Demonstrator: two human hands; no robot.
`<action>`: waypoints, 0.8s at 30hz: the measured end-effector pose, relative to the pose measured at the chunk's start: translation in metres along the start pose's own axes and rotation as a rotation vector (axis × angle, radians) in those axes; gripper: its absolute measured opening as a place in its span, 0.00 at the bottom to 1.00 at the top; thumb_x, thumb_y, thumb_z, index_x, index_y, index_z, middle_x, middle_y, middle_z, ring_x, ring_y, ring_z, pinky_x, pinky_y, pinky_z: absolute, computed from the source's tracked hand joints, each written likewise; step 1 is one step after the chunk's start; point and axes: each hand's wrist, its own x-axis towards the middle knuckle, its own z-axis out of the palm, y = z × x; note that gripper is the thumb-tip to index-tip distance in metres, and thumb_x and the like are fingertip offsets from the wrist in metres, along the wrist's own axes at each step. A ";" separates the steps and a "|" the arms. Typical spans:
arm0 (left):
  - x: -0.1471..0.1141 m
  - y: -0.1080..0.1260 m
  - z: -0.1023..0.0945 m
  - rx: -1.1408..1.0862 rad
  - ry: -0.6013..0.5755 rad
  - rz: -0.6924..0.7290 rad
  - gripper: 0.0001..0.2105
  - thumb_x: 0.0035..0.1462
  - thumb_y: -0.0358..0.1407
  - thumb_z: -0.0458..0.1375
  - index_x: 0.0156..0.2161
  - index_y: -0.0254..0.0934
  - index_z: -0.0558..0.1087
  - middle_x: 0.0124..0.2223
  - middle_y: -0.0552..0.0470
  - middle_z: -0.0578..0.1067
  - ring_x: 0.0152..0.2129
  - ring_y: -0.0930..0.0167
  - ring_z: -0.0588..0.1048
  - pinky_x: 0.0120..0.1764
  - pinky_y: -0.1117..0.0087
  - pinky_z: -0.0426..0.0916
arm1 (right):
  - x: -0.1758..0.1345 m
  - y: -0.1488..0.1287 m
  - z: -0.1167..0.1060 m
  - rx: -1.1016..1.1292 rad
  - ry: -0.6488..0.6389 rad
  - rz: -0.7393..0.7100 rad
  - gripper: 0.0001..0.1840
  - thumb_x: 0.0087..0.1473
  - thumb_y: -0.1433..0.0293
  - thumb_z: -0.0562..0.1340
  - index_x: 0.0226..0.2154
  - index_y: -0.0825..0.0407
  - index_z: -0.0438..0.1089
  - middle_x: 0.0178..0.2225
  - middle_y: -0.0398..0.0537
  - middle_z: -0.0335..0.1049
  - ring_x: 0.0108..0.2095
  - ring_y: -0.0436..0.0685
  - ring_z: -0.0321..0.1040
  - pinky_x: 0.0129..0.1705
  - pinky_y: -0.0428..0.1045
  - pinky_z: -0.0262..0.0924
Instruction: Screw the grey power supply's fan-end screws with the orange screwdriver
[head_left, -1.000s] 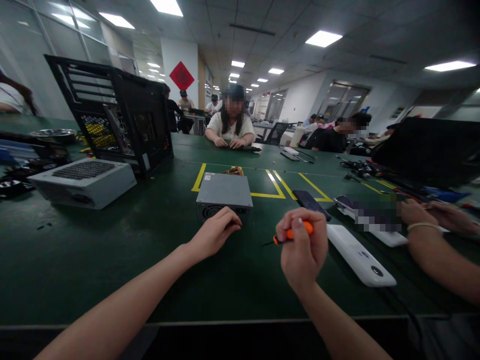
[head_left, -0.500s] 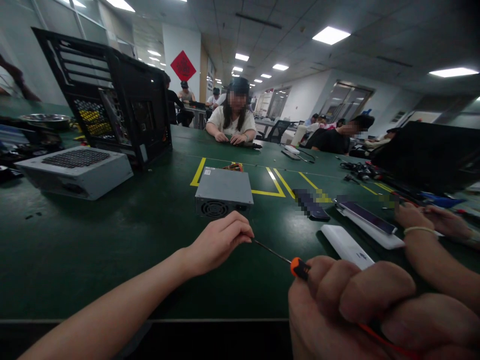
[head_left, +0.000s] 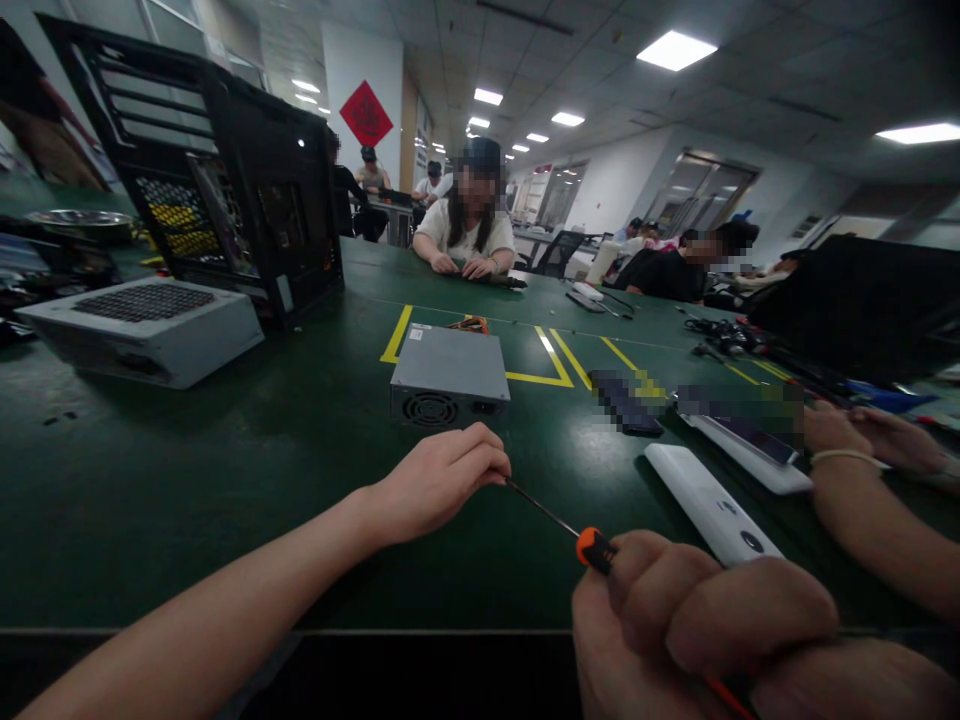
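Observation:
In my closed right hand [head_left: 697,620] is a screwdriver [head_left: 595,550] with an orange and black handle, its thin shaft pointing left and away from me. My left hand [head_left: 442,480] is closed in a pinch around the tip of that shaft. Whether a small piece sits at the tip is hidden by the fingers. Both hands are raised in front of the green table [head_left: 330,430]. Just beyond the left hand, a grey power supply unit [head_left: 450,365] lies with its fan grille facing me and a bundle of wires behind it.
At left stand a black computer case [head_left: 281,200] and another power supply unit [head_left: 142,325]. A white power bank-like slab [head_left: 709,500] and phones [head_left: 626,405] lie at right. A neighbour's hands [head_left: 840,440] work at far right; another person [head_left: 465,225] sits opposite.
The view has tilted slightly. Both hands keep their hold on the screwdriver, with almost no movement. More of the white slab shows beside my right hand.

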 end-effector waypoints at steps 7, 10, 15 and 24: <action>0.000 0.000 -0.001 0.019 -0.186 0.021 0.08 0.63 0.32 0.45 0.40 0.34 0.65 0.39 0.50 0.68 0.32 0.74 0.68 0.35 0.73 0.64 | -0.004 0.030 -0.002 0.092 0.088 -0.176 0.17 0.57 0.62 0.56 0.20 0.50 0.54 0.19 0.37 0.53 0.12 0.44 0.50 0.10 0.44 0.48; -0.001 0.002 0.001 -0.040 -0.241 0.014 0.08 0.62 0.31 0.44 0.40 0.34 0.65 0.40 0.49 0.68 0.33 0.74 0.68 0.35 0.74 0.64 | -0.003 0.038 -0.005 0.020 0.137 -0.208 0.16 0.58 0.63 0.54 0.21 0.50 0.54 0.19 0.37 0.52 0.13 0.45 0.50 0.10 0.44 0.47; -0.001 0.006 0.003 -0.092 -0.307 0.019 0.07 0.61 0.30 0.45 0.40 0.34 0.64 0.41 0.49 0.68 0.33 0.74 0.68 0.36 0.74 0.63 | -0.002 0.047 -0.016 -0.149 0.367 -0.301 0.13 0.55 0.62 0.57 0.22 0.49 0.58 0.19 0.40 0.49 0.18 0.50 0.50 0.16 0.48 0.47; 0.002 0.006 -0.005 -0.271 -0.382 -0.214 0.07 0.59 0.26 0.46 0.41 0.36 0.62 0.36 0.53 0.69 0.30 0.75 0.70 0.34 0.73 0.64 | -0.029 0.057 -0.054 -0.348 0.254 -0.207 0.06 0.53 0.66 0.59 0.30 0.50 0.70 0.16 0.40 0.53 0.12 0.48 0.47 0.12 0.47 0.40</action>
